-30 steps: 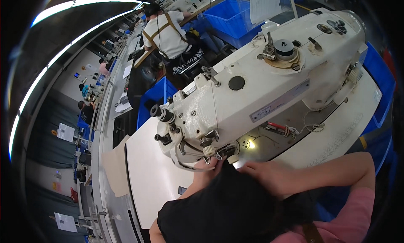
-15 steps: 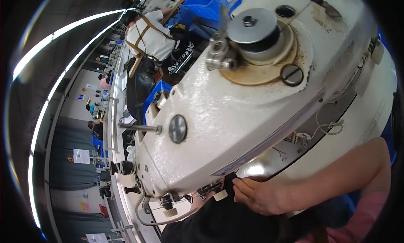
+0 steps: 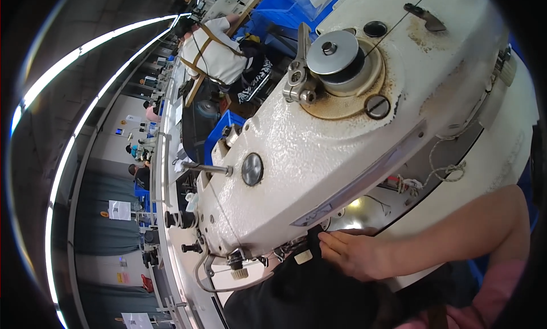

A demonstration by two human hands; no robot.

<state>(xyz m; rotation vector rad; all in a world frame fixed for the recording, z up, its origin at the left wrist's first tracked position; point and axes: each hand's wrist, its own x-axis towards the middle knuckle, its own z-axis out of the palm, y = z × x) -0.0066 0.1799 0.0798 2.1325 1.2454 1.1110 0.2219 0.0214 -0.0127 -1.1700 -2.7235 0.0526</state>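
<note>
A white sewing machine [image 3: 319, 163] fills the middle of the view, its arm slanting from upper right to lower left. Black cloth [image 3: 296, 297] lies below the needle end and reaches up beside the machine head. My right hand [image 3: 356, 255] comes in from the right, under a bare forearm and a pink sleeve. Its fingers press together on a raised black edge of that cloth, close by the machine head. The machine's arm hides the stitching spot. My left hand does not show.
A bobbin winder with a metal disc [image 3: 333, 52] sits on top of the machine. White cord [image 3: 450, 172] hangs by the pale tabletop [image 3: 484, 169] at right. Blue bins [image 3: 276, 12] stand beyond. A co-worker in a white shirt [image 3: 213, 55] sits at the upper left.
The whole view has tilted a little, so the machine and background sit shifted in it. My right hand remains on the black cloth with its fingers together.
</note>
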